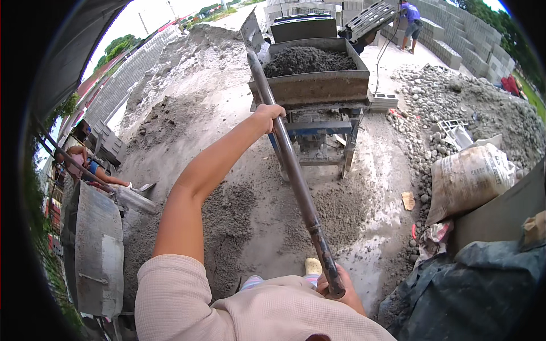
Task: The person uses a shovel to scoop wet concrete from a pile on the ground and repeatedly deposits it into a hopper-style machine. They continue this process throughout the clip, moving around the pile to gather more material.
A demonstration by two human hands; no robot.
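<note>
The left grip (269,117) is clenched around the shaft of a long-handled shovel (294,176), while the right grip (344,291) grasps the shaft close to its near end, beside the torso. The shovel slants away from the person, its blade (251,31) near the far left corner of a metal hopper (327,85); contact there cannot be told. Dark grey mix (310,61) lies heaped between the hopper's edges.

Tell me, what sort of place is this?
Probably an outdoor concrete-block yard. Grey concrete blocks stand in tall stacks at the back, grey mix lies heaped in a metal hopper, and gravel is piled to the right.
</note>
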